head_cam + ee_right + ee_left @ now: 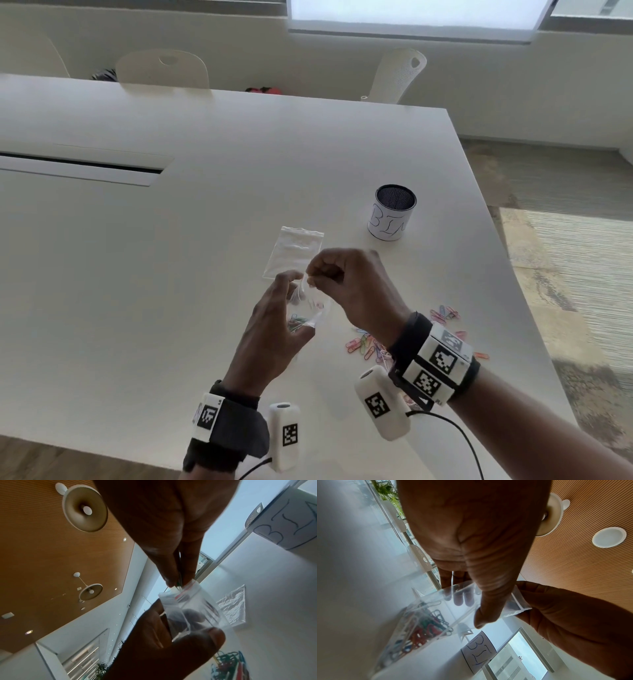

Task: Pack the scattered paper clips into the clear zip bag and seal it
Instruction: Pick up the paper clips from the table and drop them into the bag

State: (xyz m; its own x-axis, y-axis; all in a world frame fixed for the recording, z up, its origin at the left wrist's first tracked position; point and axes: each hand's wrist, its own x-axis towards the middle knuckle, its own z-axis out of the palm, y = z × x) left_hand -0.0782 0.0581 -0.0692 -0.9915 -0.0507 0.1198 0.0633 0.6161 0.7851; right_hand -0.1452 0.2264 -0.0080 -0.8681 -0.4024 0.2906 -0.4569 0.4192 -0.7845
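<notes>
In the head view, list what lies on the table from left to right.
Table slot → spare flat bag → left hand holding the clear zip bag → right hand → mesh cup → loose paper clips.

Loose paper clips [371,346] lie right of the held bag [308,308] (cup [392,217] behind).
</notes>
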